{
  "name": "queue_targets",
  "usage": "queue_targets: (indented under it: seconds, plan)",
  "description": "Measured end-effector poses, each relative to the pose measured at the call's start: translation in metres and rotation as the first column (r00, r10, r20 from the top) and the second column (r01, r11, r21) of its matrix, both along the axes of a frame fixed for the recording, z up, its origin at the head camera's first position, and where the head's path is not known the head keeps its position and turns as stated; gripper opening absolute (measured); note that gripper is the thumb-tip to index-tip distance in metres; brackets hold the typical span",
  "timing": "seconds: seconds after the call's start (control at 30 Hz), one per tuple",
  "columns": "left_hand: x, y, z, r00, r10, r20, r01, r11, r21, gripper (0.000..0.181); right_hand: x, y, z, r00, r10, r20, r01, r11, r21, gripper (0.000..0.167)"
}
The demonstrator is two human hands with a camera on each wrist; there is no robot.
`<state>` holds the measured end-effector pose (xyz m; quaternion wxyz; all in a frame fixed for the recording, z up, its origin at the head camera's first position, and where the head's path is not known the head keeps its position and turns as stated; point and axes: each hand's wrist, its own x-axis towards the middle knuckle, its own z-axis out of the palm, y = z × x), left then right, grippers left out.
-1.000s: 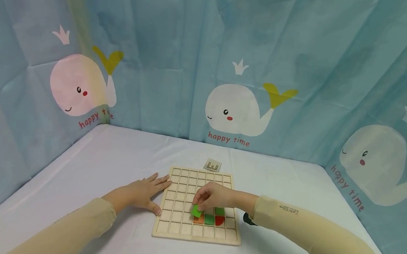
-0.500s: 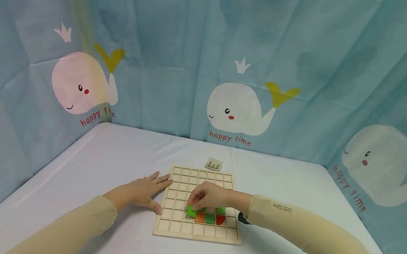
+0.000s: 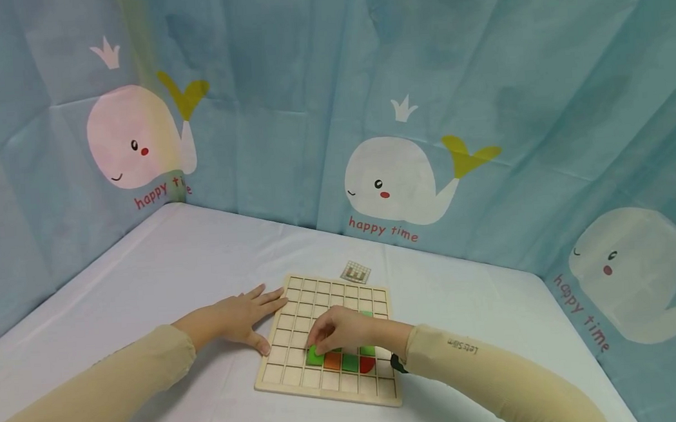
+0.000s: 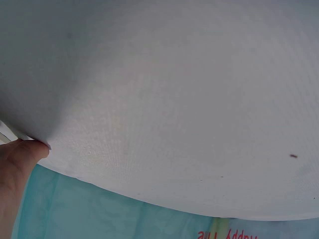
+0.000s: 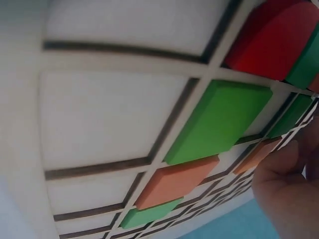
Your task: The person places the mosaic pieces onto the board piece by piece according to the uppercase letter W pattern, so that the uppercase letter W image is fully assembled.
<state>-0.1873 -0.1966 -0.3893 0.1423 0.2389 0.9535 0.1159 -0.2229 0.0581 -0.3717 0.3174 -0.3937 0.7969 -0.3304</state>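
A wooden grid board point(image 3: 302, 385) lies on the white table. My left hand point(image 3: 235, 318) rests at its left edge with fingers spread. My right hand point(image 3: 345, 327) pinches a green square tile point(image 3: 314, 356), which sits at a cell just left of an orange tile point(image 3: 332, 361). Further right in that row are a darker green tile point(image 3: 350, 364) and a red rounded tile point(image 3: 367, 365). The right wrist view shows a column with a bright green tile point(image 5: 222, 119), an orange tile point(image 5: 178, 181) and a lighter green tile point(image 5: 149, 214). My right hand hides part of the board.
Behind the board lies a small card point(image 3: 356, 272) with a printed grid pattern. A blue curtain point(image 3: 270, 144) with whale prints surrounds the table point(image 3: 190, 265) at the back and sides.
My right hand has moved a little left and lowered the green tile from a tilt to nearly flat beside the orange one. My left hand stays at the board's edge.
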Motion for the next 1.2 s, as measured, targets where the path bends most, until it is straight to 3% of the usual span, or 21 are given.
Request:
queue_targets:
  seconds: [0.27,0.73,0.97,1.2]
  plan:
    - [-0.002,0.0,-0.003,1.0,0.0,0.001,0.0,1.0,0.0,0.103,0.004,-0.002,0.0,0.998,-0.009,-0.061,0.012,0.999,0.045,0.01]
    - [-0.002,0.0,-0.002,1.0,0.001,0.004,-0.001,1.0,0.004,0.103,0.003,-0.003,0.0,0.997,-0.035,-0.069,0.038,0.998,0.044,0.009]
    - [-0.003,-0.001,-0.003,1.0,-0.008,0.006,0.008,1.0,0.004,0.103,-0.002,0.011,0.005,0.995,-0.067,-0.079,0.067,0.998,0.0,0.012]
    - [-0.003,-0.001,-0.004,1.0,-0.006,0.0,0.006,1.0,-0.005,0.104,-0.008,0.039,0.019,0.986,-0.135,-0.092,0.132,0.99,-0.043,0.016]
